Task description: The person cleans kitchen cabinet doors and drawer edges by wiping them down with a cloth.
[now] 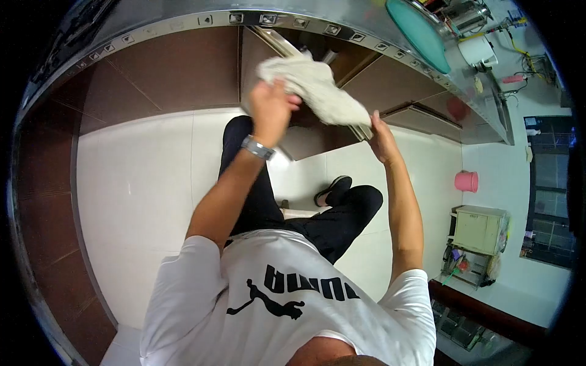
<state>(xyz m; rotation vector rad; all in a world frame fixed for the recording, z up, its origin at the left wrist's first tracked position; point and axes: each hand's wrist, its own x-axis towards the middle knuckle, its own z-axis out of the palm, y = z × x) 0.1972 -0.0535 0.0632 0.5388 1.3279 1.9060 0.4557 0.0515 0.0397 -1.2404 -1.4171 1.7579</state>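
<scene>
A crumpled off-white cloth (317, 88) lies over the edge of an open brown cabinet door (305, 140), whose light metallic rim (274, 41) shows beyond the cloth. My left hand (273, 110), with a metal watch on its wrist, is at the cloth's left end, fingers bent onto it; the hand is slightly blurred. My right hand (383, 141) grips the outer corner of the door, thumb up, beside the cloth's right end. Part of the door edge between the hands is hidden under the cloth.
A counter edge with patterned trim (268, 19) runs above brown cabinets (177, 73). A teal round board (418, 33) and a white container (478, 52) stand on the counter. My bent legs (342, 213) are close to the door. A pink bucket (466, 181) is at the right.
</scene>
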